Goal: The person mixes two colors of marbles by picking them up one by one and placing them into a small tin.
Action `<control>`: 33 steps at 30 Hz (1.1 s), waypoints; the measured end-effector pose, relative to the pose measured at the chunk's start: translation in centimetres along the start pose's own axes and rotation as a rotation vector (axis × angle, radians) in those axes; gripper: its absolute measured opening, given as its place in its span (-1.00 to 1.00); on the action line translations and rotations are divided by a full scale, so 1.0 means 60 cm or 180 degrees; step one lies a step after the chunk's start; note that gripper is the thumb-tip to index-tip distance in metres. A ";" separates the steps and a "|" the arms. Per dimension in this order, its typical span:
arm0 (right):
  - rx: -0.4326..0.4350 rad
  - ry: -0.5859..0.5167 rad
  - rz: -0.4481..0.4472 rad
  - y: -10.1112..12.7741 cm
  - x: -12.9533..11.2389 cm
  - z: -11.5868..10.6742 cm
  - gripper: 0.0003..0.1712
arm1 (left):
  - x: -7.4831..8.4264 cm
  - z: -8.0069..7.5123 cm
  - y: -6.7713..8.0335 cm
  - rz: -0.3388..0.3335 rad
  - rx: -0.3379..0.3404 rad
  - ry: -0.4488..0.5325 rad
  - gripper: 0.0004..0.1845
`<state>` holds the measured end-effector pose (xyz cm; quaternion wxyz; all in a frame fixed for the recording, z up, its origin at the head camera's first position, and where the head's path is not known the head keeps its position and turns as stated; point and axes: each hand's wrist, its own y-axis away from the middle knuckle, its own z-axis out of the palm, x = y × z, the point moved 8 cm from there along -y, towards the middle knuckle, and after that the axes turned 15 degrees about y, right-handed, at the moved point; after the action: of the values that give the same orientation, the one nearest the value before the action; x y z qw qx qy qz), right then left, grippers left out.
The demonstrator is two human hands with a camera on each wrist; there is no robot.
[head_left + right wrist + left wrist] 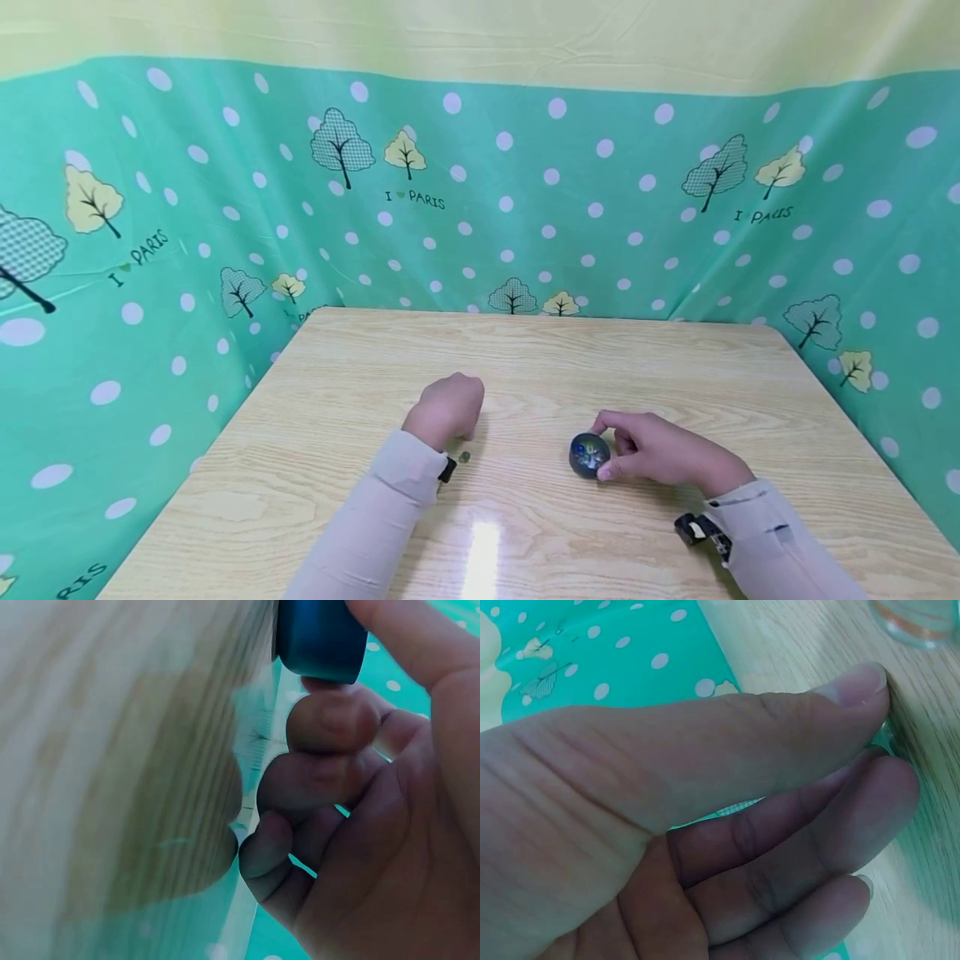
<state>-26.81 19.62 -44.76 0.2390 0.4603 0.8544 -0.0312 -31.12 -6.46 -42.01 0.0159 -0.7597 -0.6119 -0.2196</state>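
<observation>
A person's right hand (660, 454) pinches a dark round ball (589, 455) against the table (675, 367), steadying it; the left hand (448, 408) rests beside it, fingers loosely curled, empty.

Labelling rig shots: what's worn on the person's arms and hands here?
Both arms wear pale, pinkish-beige long sleeves: left sleeve, right sleeve. The left hand and right hand are bare: no gloves or rings visible. A small black mount sits at each cuff: left mount, right mount.
</observation>
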 end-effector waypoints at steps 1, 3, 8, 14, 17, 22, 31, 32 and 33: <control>-0.0009 0.0025 -0.0019 -0.001 -0.001 0.003 -0.55 | 0.001 0.000 -0.001 0.0004 0.0010 -0.0018 -0.77; -0.0025 0.0068 -0.0060 -0.002 -0.004 0.008 -0.54 | 0.004 0.001 -0.001 0.0012 0.0022 -0.0057 -0.78; 0.0007 0.0140 -0.0105 -0.001 -0.010 0.010 -0.31 | 0.011 0.002 -0.001 0.0063 0.0074 -0.0150 -0.77; 0.0048 0.0158 -0.0229 -0.003 -0.017 0.008 -0.25 | 0.019 0.000 0.000 0.0111 0.0136 -0.0226 -0.77; 0.0083 0.0077 -0.0202 -0.003 -0.018 0.005 -0.33 | 0.021 -0.001 0.001 0.0118 0.0145 -0.0228 -0.78; 0.0114 0.0047 -0.0036 -0.004 -0.019 0.003 -0.28 | 0.017 0.000 0.000 0.0103 0.0127 -0.0195 -0.79; 0.0129 0.0045 0.0213 -0.007 -0.024 0.004 -0.21 | 0.005 -0.004 -0.001 0.0019 0.0069 -0.0094 -0.75; 0.0131 0.0057 0.0225 -0.007 -0.024 0.005 -0.20 | 0.005 -0.005 0.000 0.0022 0.0071 -0.0091 -0.74; 0.0129 0.0066 0.0235 -0.008 -0.023 0.005 -0.21 | 0.006 -0.006 0.000 0.0031 0.0077 -0.0093 -0.73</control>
<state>-26.41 18.18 -44.50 0.2218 0.4965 0.8385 -0.0350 -31.16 -6.25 -41.58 0.0173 -0.7655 -0.6110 -0.2010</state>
